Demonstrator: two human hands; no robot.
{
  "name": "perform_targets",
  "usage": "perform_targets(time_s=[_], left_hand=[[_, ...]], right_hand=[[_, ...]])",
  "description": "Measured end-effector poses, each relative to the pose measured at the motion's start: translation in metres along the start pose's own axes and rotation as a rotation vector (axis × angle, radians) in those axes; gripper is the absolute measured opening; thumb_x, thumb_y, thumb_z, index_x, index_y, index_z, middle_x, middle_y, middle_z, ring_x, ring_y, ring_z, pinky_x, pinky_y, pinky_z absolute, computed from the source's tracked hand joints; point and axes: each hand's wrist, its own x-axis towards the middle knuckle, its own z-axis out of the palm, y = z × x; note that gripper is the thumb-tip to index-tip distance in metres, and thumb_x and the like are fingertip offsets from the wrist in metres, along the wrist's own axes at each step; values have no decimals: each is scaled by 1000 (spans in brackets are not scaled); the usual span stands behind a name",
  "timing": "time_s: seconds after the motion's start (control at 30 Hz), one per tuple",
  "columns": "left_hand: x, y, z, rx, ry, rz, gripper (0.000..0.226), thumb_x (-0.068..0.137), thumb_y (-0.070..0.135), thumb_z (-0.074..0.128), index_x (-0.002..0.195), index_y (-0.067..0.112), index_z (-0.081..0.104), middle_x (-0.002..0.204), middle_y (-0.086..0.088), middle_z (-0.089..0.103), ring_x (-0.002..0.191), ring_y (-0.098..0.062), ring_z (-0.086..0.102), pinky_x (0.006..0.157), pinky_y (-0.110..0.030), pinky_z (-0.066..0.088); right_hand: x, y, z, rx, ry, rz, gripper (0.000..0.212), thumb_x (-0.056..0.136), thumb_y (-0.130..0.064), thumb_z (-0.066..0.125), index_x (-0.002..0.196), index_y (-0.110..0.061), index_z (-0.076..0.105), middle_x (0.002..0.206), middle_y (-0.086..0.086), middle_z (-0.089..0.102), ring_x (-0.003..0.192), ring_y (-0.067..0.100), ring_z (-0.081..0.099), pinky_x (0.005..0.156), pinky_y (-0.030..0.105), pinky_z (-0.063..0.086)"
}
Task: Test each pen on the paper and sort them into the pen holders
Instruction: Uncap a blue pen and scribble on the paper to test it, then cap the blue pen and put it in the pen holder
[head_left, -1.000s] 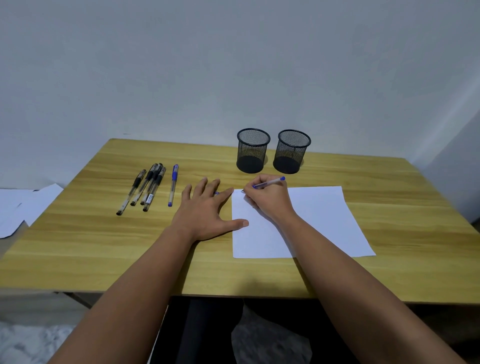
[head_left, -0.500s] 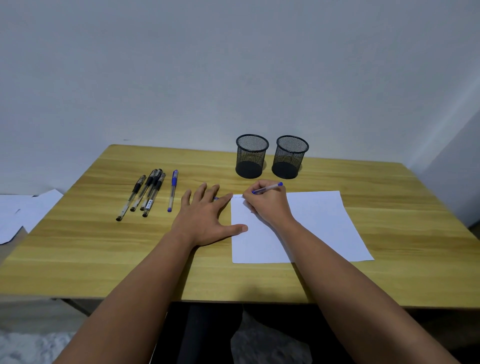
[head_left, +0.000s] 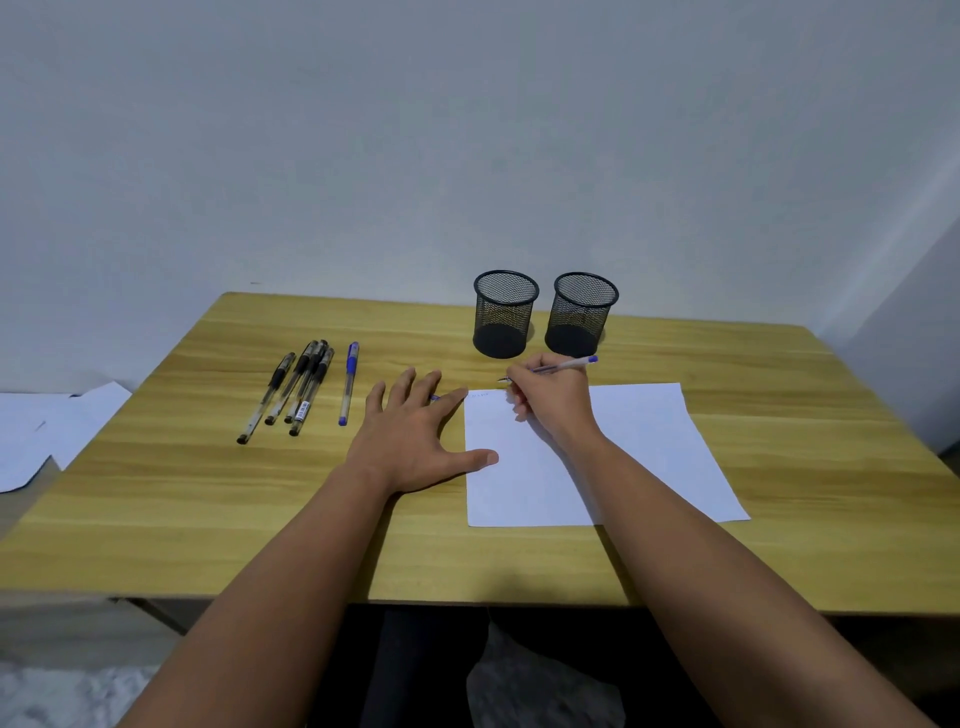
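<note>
Head view looks down on a wooden tabletop (head_left: 519, 561) set against a pale wall. Loose white sheets (head_left: 47, 431) lie off the tabletop's left edge, lower down. Two black mesh pen holders (head_left: 503, 317) (head_left: 582, 317) stand upright side by side near the far edge, apart from each other; nothing shows inside either. A group of four black pens (head_left: 296, 387) lies at far left, three of them bunched and touching, the fourth just beside them. One blue pen (head_left: 348, 384) lies alone just right of that group. Nothing blocks the way between the paper and the pen holders.

Both forearms reach in from the near edge. Left hand (head_left: 415, 436) lies flat, palm down, fingers spread and straight, gripping nothing; its thumb rests on the left margin of the paper (head_left: 639, 447) and its forefinger touches the sheet's far left corner. A small blue object, partly hidden, shows just beyond those fingertips; what it is cannot be told.

Right hand (head_left: 550, 400) rests on the upper part of the paper, fingers curled round a held pen (head_left: 563, 365). That pen's blue end points right and away, toward the right pen holder; its tip sits at the sheet's far edge. Faint marks show near the paper's far left corner.
</note>
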Motion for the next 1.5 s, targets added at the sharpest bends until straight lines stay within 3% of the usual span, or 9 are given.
perform_targets(time_s=[0.13, 0.3, 0.4, 0.5, 0.57, 0.77, 0.97, 1.1, 1.5], left_hand=[[-1, 0, -1, -6, 2, 3, 109, 62, 105, 29, 156, 49, 21, 169, 6, 12, 157, -22, -2, 123, -56, 1], [-5, 1, -4, -110, 44, 19, 107, 67, 101, 36, 157, 47, 13, 169, 7, 15, 157, -22, 1, 123, -56, 6], [-2, -6, -9, -334, 189, 6, 80, 87, 77, 46, 156, 40, 29, 163, 5, 32, 152, -22, 20, 121, -52, 22], [6, -18, -16, -126, 275, 3, 54, 96, 42, 54, 148, 29, 47, 146, 1, 52, 134, -24, 41, 106, -46, 41], [9, -22, -21, 24, 227, -10, 47, 95, 35, 55, 141, 27, 56, 137, 0, 56, 125, -27, 47, 97, -45, 45], [14, -25, -23, 47, 196, -28, 27, 99, 32, 56, 119, 26, 73, 117, 1, 63, 106, -24, 56, 82, -43, 53], [13, -21, -26, -87, 275, -32, 21, 100, 35, 56, 115, 26, 67, 109, 5, 66, 96, -19, 61, 74, -41, 56], [16, -13, -34, -236, 319, -37, 19, 101, 31, 54, 116, 28, 64, 108, 8, 69, 90, -15, 64, 69, -36, 55], [21, 15, -45, -356, 285, 17, 18, 101, 27, 58, 117, 27, 67, 107, 10, 70, 91, -11, 64, 74, -36, 57]], right_hand=[[0, -14, -4, 36, -44, 82, 21, 92, 0, 68, 74, -8, 63, 64, 15, 63, 48, 19, 53, 42, 23, 42], [4, -49, -16, 64, 2, -13, 18, 97, -2, 67, 81, -10, 62, 65, 10, 68, 45, 13, 55, 42, 21, 46], [4, -60, -24, 60, -14, -7, 11, 95, -8, 72, 88, -12, 65, 75, 10, 76, 54, 15, 62, 48, 24, 51], [0, -60, -28, 66, -48, 12, 5, 97, -11, 74, 93, -10, 70, 86, 12, 80, 57, 14, 66, 50, 24, 55], [-3, -58, -29, 105, -70, 34, 6, 98, -13, 72, 98, -7, 72, 91, 15, 82, 56, 15, 66, 49, 24, 55], [-15, -43, -28, 44, -110, 49, 10, 100, -11, 69, 91, -9, 69, 82, 12, 76, 53, 16, 65, 46, 23, 53], [-23, -35, -30, 16, -180, 64, 12, 99, -13, 72, 103, -5, 80, 89, 12, 80, 60, 15, 68, 49, 24, 54], [-28, -37, -30, 7, -222, 22, 13, 97, -11, 75, 104, 0, 76, 92, 13, 82, 61, 14, 71, 50, 24, 54], [-30, -38, -32, -21, -222, -32, 11, 94, -14, 80, 98, -4, 81, 91, 12, 82, 64, 14, 72, 51, 25, 55]])
